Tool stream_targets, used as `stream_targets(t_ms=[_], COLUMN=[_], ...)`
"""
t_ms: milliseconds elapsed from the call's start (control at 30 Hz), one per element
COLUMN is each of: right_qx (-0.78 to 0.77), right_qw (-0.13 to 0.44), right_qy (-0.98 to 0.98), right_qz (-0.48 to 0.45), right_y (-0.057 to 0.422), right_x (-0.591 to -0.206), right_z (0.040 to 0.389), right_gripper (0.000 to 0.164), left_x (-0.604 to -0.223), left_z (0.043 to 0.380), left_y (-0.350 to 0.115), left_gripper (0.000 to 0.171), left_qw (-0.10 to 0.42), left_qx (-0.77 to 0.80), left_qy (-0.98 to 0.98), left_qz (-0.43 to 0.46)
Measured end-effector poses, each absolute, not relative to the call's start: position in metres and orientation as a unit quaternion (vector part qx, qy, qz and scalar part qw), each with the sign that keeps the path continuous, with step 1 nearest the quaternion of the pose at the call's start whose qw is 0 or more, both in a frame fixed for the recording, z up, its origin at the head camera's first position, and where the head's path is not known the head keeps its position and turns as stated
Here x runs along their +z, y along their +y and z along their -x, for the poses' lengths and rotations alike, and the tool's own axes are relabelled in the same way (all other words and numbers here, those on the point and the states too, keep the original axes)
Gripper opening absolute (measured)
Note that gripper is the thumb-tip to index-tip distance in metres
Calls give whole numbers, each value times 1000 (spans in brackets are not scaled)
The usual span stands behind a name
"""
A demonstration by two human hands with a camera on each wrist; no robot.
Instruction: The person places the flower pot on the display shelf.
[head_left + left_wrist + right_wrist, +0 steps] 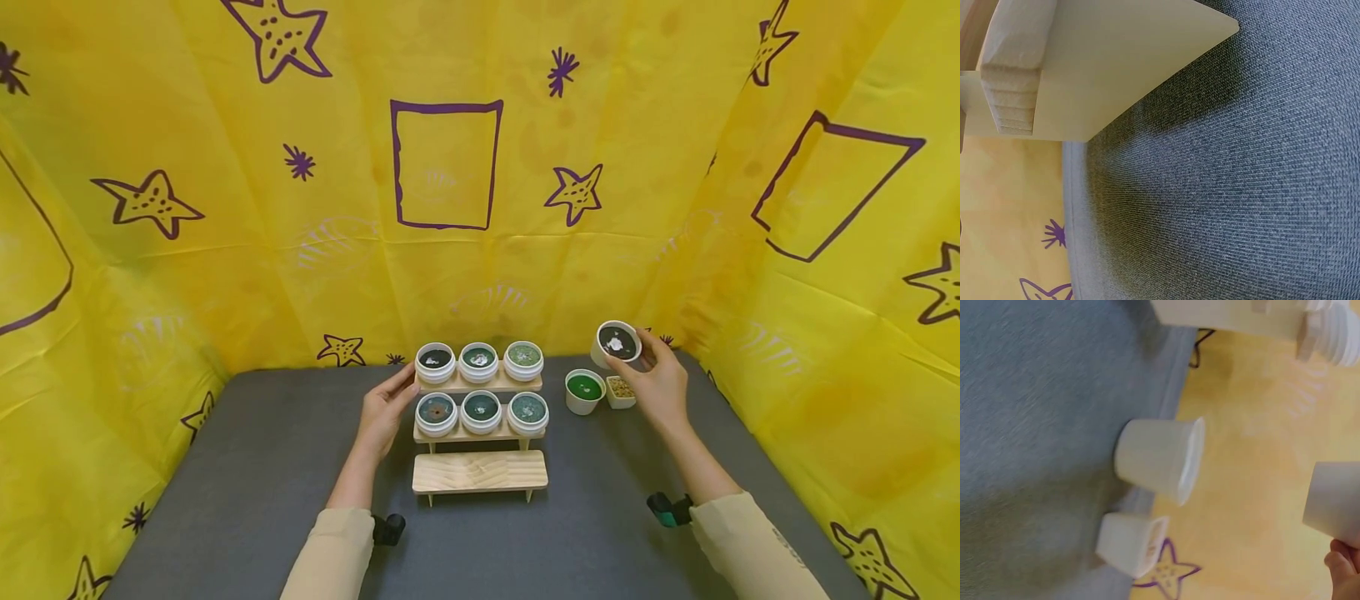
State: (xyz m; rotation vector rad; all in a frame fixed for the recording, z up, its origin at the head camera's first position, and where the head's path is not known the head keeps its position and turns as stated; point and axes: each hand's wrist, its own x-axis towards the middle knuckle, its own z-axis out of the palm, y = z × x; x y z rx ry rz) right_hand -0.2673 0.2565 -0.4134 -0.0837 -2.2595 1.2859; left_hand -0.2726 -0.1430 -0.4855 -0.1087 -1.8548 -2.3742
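At the right, my right hand (pixel 660 379) grips a white cup (pixel 600 354) with a dark top and a pale mark, raised above the table. In the right wrist view, part of this cup (pixel 1335 497) shows above my fingers (pixel 1340 565). My left hand (pixel 384 412) holds the left end of a tiered wooden stand (pixel 480 472), thumb in front beside the top row's left jar (pixel 435 375). Several white jars with dark and green tops fill the upper two tiers; the lowest tier is bare. The left wrist view shows the stand's side (pixel 1129 56) but no fingers.
Below the raised cup, a white cup with a green top (pixel 585 393) stands on the grey table (pixel 300 467). Next to it is a small square white cup (pixel 621 392) of tan bits. Yellow cloth (pixel 450 283) with purple drawings rises behind and at both sides.
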Motion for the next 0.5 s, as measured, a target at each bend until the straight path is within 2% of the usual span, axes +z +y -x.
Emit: stream_targets(t_ms=[500], right_qx=[507], right_qw=[254], right_qy=[-822], right_qz=[-48], right_y=[220], right_x=[-381], right_z=[245], right_gripper=[67], left_x=[-486], left_z=[273], left_y=[-143], left_gripper=[49], left_qw=[61], left_qx=[-788], left_qy=[-612], left_qz=[34])
